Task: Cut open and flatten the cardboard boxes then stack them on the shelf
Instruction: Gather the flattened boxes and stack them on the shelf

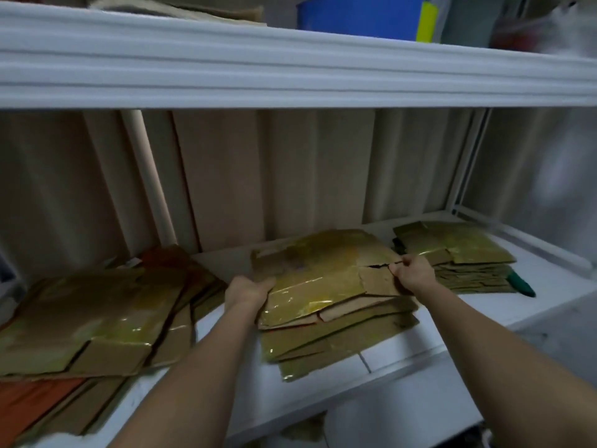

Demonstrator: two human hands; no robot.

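Forearms, two, bare, reaching from the near edge toward the white shelf [429, 337]. Left hand [245, 294]: fingers curled round the left edge of the top flattened cardboard box [323, 270]. Right hand [413, 274]: pinching that same sheet's right edge at a torn flap.

Held sheet: lying on or just above the middle stack [339, 331]; contact cannot be told.

Stacks of flattened, tape-covered cardboard on this shelf, three: left stack [90, 324], broad and untidy; middle stack; right stack [465, 257], far and neat. Sheets per stack too blurred to count.

Green-handled tool [520, 284], one, just beside the right stack; likely the cutter.

Progress, as judged: cutting and flattening largely done for what shows; current sheet at the stacking stage. No uncut boxes in view; remaining number unknown.
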